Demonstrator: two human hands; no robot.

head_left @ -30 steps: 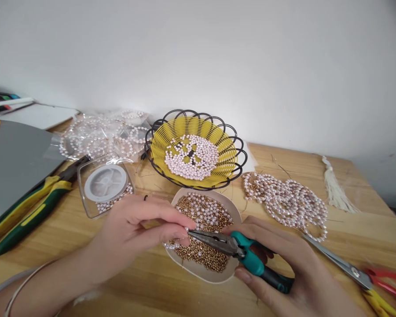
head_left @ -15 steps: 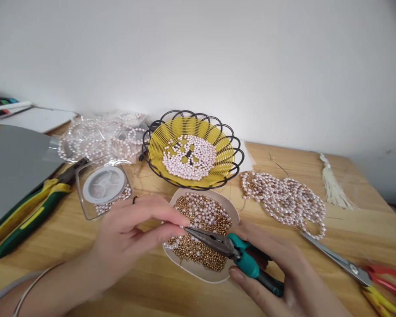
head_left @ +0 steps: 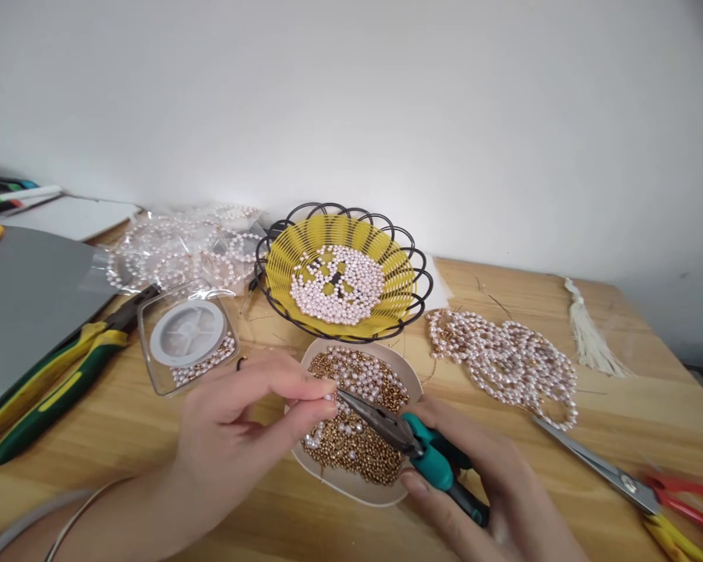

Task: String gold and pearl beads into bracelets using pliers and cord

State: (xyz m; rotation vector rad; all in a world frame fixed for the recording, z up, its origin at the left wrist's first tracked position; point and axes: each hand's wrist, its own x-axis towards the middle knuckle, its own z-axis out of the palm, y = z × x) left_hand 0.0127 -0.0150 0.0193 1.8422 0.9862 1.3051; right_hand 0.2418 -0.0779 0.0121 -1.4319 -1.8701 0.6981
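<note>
My left hand (head_left: 243, 425) pinches a short strand of pearl beads (head_left: 315, 434) between thumb and forefinger, over a beige dish (head_left: 357, 488) filled with gold and pearl beads. My right hand (head_left: 492, 488) grips teal-handled needle-nose pliers (head_left: 407, 441). The plier tips meet the strand right at my left fingertips. A thin bangle shows on my left wrist.
A black wire basket (head_left: 344, 273) with a yellow liner holds loose pearls behind the dish. Pearl strands (head_left: 504, 359) lie at the right, bagged ones (head_left: 176, 250) at the left. A clear box with a thread spool (head_left: 187, 336), green-yellow pliers (head_left: 52, 382), red-yellow scissors (head_left: 638, 488) and a tassel (head_left: 589, 332) lie around.
The plier tips have tilted upward toward my left fingertips. My right hand has slid a little lower in view. The pinch on the strand is unchanged.
</note>
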